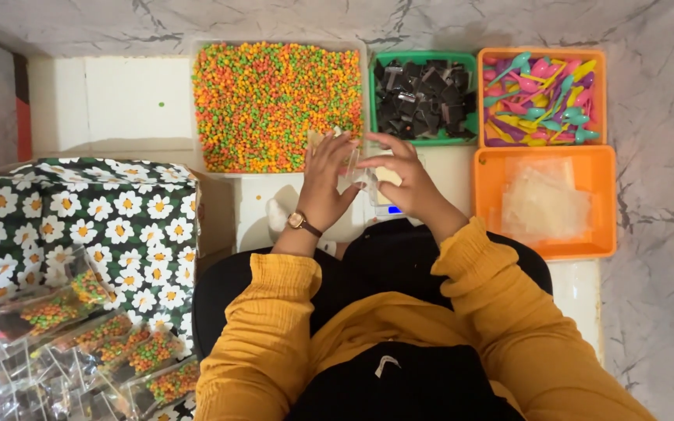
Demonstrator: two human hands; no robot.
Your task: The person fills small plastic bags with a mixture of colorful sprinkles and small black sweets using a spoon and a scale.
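My left hand [325, 179], with a watch on its wrist, and my right hand [403, 175] meet in front of me and together hold a small clear plastic pouch [355, 164]. The pouch is hard to make out between the fingers. The hands hover just in front of a large clear tray [196, 101] heaped with small orange, green and yellow candy balls. A small scale [391, 209] with a blue display peeks out under my right hand.
A green basket [374, 101] holds dark folded pieces. An orange basket [604, 93] holds coloured plastic spoons; another orange basket [606, 203] holds clear pouches. Filled candy pouches [103, 343] lie on a daisy-print cloth [118, 210] at the left.
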